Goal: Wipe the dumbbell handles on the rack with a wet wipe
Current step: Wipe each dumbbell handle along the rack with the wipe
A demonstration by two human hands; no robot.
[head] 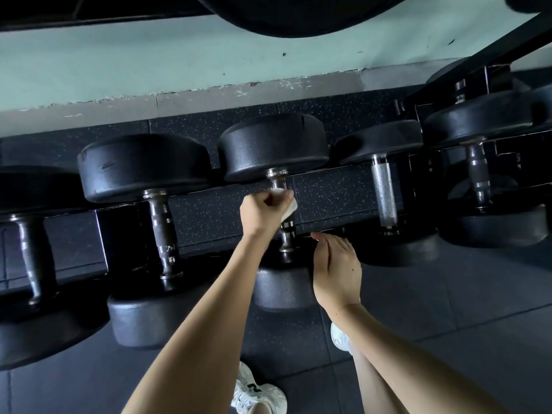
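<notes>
left hand (pixel 264 212) curled in a fist around the middle of a dumbbell handle (pixel 286 234), gripping a white wet wipe (pixel 289 208) against the metal; a fold of the wipe pokes out on the right of the fist. right hand (pixel 336 270) is open, fingers straight and together, holding nothing, just right of the lower end of the same handle and near the dumbbell's lower head; contact cannot be told.

the handle runs away from the viewer between two black round heads, the far head (pixel 273 147) large and matte. the dumbbell lies on a black rack (pixel 119 234) in a row with others: a worn dark handle (pixel 162 231) to the left, a bright knurled handle (pixel 385 192) to the right. dark rubber floor (pixel 448 309) below, white trainers (pixel 257 395) at the bottom edge.

the step in hand appears to be wiping this handle. to do it well, keep the wipe wrapped fully round the bar, slide it from collar to collar, and twist so the underside is reached; the open hand could steady the near head against rolling.
</notes>
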